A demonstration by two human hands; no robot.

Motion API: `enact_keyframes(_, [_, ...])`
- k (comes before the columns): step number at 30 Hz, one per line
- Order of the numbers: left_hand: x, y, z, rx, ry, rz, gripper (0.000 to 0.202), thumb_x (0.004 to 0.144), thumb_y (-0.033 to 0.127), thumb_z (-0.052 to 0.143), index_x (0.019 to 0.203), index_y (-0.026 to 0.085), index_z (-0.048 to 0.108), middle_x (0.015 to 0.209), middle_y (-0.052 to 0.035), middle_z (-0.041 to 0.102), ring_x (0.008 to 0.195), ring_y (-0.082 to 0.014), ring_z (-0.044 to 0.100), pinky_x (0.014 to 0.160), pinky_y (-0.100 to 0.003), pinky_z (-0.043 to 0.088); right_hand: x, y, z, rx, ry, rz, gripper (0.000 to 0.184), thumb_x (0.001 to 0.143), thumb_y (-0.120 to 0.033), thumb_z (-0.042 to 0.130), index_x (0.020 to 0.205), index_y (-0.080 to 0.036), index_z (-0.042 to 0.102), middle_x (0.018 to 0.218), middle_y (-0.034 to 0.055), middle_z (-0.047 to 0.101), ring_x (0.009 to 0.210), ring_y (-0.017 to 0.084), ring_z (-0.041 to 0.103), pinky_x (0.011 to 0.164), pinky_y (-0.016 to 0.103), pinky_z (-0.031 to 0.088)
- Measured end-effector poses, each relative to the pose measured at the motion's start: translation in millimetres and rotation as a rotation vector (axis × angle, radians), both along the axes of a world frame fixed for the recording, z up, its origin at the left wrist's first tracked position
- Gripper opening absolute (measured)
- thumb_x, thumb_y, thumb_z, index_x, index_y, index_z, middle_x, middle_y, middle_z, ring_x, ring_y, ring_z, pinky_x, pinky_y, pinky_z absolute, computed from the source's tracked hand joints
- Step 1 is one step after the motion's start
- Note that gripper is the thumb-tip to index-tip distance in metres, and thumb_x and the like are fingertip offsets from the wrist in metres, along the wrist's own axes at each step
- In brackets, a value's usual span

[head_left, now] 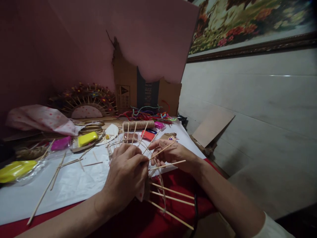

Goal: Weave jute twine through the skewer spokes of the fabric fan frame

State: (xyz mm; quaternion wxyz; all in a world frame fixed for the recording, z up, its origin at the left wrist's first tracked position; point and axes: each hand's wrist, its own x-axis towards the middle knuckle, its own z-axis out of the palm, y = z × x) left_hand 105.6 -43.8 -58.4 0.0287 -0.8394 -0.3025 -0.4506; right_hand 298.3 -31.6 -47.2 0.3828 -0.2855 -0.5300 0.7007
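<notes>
Thin wooden sticks (173, 197) fan out from a half-round base, of which a dotted pale edge (141, 193) shows below my left hand. My left hand (126, 168) is closed on this stick fan and hides most of its middle. Twine (162, 188) weaves across the sticks in an arc. At the fan's right side, my right hand (170, 153) has its fingers curled in among the sticks, closed on the twine; the exact pinch is partly hidden.
A finished-looking stick fan with coloured flowers (86, 100) leans at the back. Behind the work lie a twine roll (138, 124), pipe cleaners (148, 114), and a yellow clay pack (88, 138). Loose sticks (58, 172) lie left on white paper. Torn cardboard (126, 86) stands behind.
</notes>
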Motion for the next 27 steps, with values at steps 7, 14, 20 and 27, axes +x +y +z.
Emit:
enact_keyframes(7, [0.4,1.9,-0.6,0.013,-0.007,0.005,0.009,0.079,0.016,0.058,0.074,0.02,0.065,0.071,-0.0019,0.06,0.075,-0.0183,0.046,0.07,-0.038,0.038,-1.1,-0.6,0.6,-0.017,0.05,-0.001,0.025,0.088,-0.034,0.049,0.098,-0.013,0.058,0.069,0.0052,0.066,0.057,0.01,0.058,0.056,0.021,0.042])
enact_keyframes(14, [-0.8,1.8,0.5,0.009,0.002,-0.016,0.01,0.079,0.014,0.057,0.073,0.019,0.065,0.07,-0.003,0.06,0.076,-0.0193,0.045,0.069,-0.037,0.038,-0.1,2.2,-1.3,-0.042,0.085,-0.014,0.026,0.089,-0.036,0.048,0.094,-0.013,0.058,0.065,0.0043,0.065,0.052,0.009,0.056,0.053,0.02,0.041])
enact_keyframes(20, [0.4,1.2,-0.3,0.025,-0.011,-0.026,0.013,0.078,0.01,0.056,0.073,0.018,0.064,0.072,-0.0038,0.057,0.075,-0.0194,0.044,0.068,-0.037,0.038,-0.1,3.8,-4.3,0.018,0.091,-0.01,0.022,0.088,-0.032,0.05,0.095,-0.013,0.057,0.064,0.0022,0.063,0.052,0.009,0.055,0.049,0.019,0.04])
enact_keyframes(27, [-0.9,2.6,-4.4,0.033,-0.03,-0.017,0.014,0.077,0.006,0.055,0.074,0.018,0.062,0.095,-0.0073,0.056,0.089,-0.022,0.046,0.074,-0.04,0.04,-0.8,2.2,-3.4,0.067,0.09,-0.033,0.023,0.087,-0.033,0.052,0.096,-0.013,0.058,0.065,0.002,0.063,0.054,0.009,0.056,0.051,0.02,0.041])
